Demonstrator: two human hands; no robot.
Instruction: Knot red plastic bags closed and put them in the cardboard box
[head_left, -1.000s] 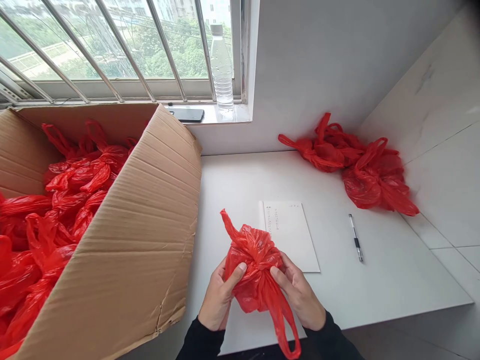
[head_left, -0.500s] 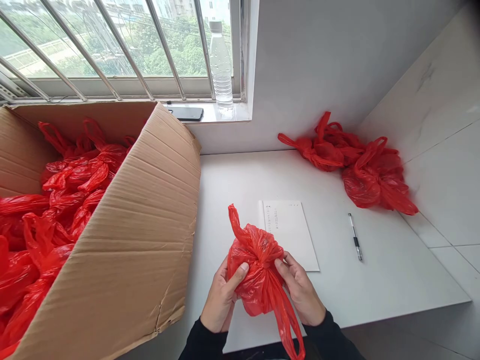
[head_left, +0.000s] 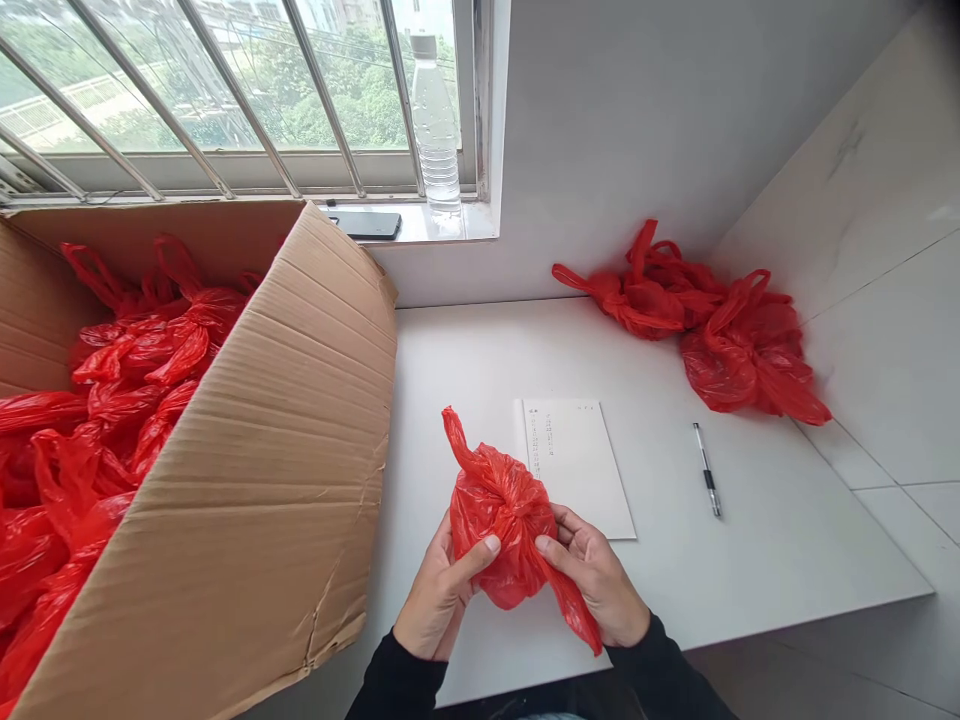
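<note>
A knotted red plastic bag (head_left: 502,510) is held between both hands above the white table. My left hand (head_left: 442,585) grips its left side, thumb on the front and fingers behind. My right hand (head_left: 592,575) grips the lower right side, its thumb near the base of a twisted bag end that hangs down to the right. Another twisted end points up and left. What is inside the bag cannot be made out. Behind it lies a white notebook (head_left: 581,470) with small writing, partly covered by the bag.
A large cardboard box (head_left: 285,450) full of red bags (head_left: 150,350) stands at the left. More red bags (head_left: 750,350) lie at the table's back right, with a pen (head_left: 706,470) in front. A bottle (head_left: 436,130) and a phone (head_left: 367,225) rest on the windowsill.
The bag has shifted slightly left and turned a little in my hands. Its lower end, which hung in a long loop, is now shorter and bunched beside my right hand.
</note>
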